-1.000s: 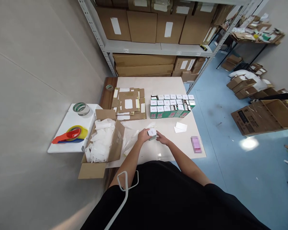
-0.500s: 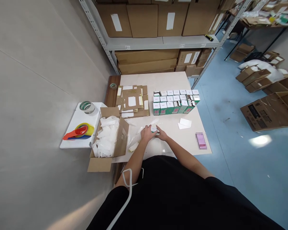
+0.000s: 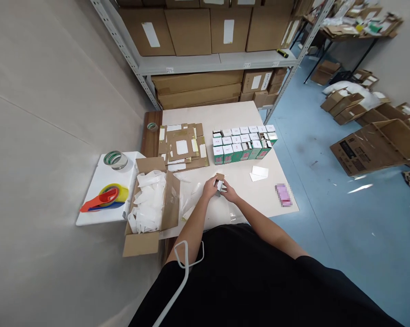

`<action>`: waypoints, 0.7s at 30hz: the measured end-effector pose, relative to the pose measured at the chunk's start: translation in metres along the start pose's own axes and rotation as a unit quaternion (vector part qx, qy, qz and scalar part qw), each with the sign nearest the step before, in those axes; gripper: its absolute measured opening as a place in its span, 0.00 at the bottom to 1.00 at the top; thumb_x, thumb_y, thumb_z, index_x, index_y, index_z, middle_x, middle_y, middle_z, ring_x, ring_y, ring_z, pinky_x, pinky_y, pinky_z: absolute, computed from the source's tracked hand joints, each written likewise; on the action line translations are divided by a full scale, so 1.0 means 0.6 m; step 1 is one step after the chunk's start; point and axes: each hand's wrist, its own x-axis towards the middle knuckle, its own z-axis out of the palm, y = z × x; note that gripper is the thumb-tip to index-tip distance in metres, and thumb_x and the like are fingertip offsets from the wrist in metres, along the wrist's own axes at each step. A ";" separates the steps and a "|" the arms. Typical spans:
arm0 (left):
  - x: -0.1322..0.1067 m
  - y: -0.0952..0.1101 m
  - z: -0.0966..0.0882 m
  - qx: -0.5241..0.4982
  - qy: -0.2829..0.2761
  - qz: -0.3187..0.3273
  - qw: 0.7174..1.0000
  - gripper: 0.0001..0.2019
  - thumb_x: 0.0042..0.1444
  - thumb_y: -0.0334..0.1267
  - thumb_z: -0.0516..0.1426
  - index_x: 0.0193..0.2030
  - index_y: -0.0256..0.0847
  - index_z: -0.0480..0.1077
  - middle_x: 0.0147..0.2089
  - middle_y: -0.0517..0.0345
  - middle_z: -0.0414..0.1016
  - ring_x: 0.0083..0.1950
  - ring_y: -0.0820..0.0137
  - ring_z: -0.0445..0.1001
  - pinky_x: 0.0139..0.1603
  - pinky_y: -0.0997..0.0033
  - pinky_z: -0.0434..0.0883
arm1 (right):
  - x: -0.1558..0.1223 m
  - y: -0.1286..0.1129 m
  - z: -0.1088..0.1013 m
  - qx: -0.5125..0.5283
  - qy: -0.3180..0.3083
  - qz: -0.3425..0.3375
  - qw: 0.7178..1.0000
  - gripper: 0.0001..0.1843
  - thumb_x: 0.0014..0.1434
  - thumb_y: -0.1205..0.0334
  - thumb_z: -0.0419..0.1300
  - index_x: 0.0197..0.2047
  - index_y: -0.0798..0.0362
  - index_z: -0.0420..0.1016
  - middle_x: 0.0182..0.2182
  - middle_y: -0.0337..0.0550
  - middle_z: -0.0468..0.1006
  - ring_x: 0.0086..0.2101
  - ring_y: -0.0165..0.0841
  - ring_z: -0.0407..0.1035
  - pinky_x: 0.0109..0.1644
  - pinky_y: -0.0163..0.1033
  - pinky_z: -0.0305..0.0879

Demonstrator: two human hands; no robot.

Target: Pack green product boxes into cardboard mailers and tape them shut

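A small box [image 3: 220, 185] with a brown flap raised at its far side stands between my hands near the front of the table. From its left side my left hand [image 3: 210, 187] grips it. On the right, my right hand [image 3: 229, 192] has its fingers around the near right side of the same box. Its contents are too small to make out. Clear plastic bags [image 3: 190, 200] lie just left of my left hand. Beyond my hands, several green-and-white boxes [image 3: 237, 153] stand in rows, a few with flaps raised.
Flattened cardboard pieces [image 3: 182, 146] lie at the back left. An open carton [image 3: 172, 200] of white bags stands at the left, beside a white stand [image 3: 99, 217] with tape rolls. White cards [image 3: 259, 171] and a pixelated pink item [image 3: 283, 195] lie right. A shelf [image 3: 198, 63] stands behind.
The small box in my hands has been turned: its white labelled face showed before, and now a brown flap shows at its far side. The camera view has shifted slightly.
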 end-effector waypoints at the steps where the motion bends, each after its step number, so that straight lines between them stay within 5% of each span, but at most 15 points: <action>1: 0.000 -0.002 0.003 -0.013 0.000 0.004 1.000 0.21 0.65 0.31 0.55 0.63 0.44 0.75 0.66 0.50 0.75 0.68 0.56 0.71 0.72 0.52 0.66 | -0.003 -0.003 0.002 -0.014 0.002 -0.009 1.000 0.53 0.55 0.64 0.68 0.79 0.40 0.51 0.71 0.49 0.66 0.61 0.48 0.73 0.64 0.55 0.72; 12: -0.026 -0.051 -0.004 -0.154 0.002 0.011 0.988 0.21 0.56 0.27 0.57 0.56 0.41 0.79 0.63 0.48 0.76 0.66 0.58 0.73 0.72 0.54 0.66 | -0.003 -0.024 0.019 -0.232 0.081 0.033 0.969 0.42 0.63 0.62 0.62 0.78 0.50 0.54 0.64 0.53 0.75 0.58 0.45 0.74 0.63 0.49 0.68; 21: -0.049 -0.080 0.002 -0.207 0.018 0.012 0.978 0.29 0.53 0.26 0.57 0.64 0.39 0.74 0.69 0.44 0.72 0.71 0.55 0.69 0.74 0.51 0.63 | 0.014 -0.029 0.018 -0.191 0.102 0.070 0.974 0.36 0.68 0.59 0.51 0.77 0.51 0.52 0.50 0.48 0.83 0.50 0.43 0.79 0.56 0.44 0.71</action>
